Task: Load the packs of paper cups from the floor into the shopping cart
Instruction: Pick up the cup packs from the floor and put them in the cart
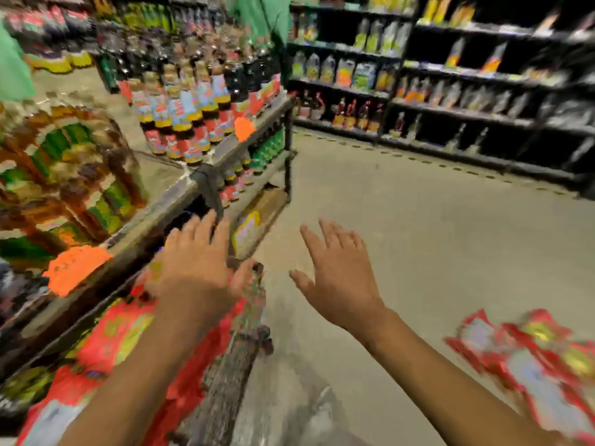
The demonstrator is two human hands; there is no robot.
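Observation:
The picture is blurred by motion. Red packs of paper cups (534,365) lie on the floor at the lower right. More red packs (119,333) fill the shopping cart at the lower left; its grey wire side (235,375) runs down the middle. My left hand (193,268) hovers with spread fingers over the cart's far end and holds nothing. To the right of the cart my right hand (338,272) is raised over bare floor, fingers straight and spread, also holding nothing.
A low shelf unit (225,146) with rows of bottles stands close on the left of the cart. Dark shelving (450,111) with bottles and pouches lines the far wall. Grey floor (418,236) spreads between them. A person in green (260,17) stands at the back.

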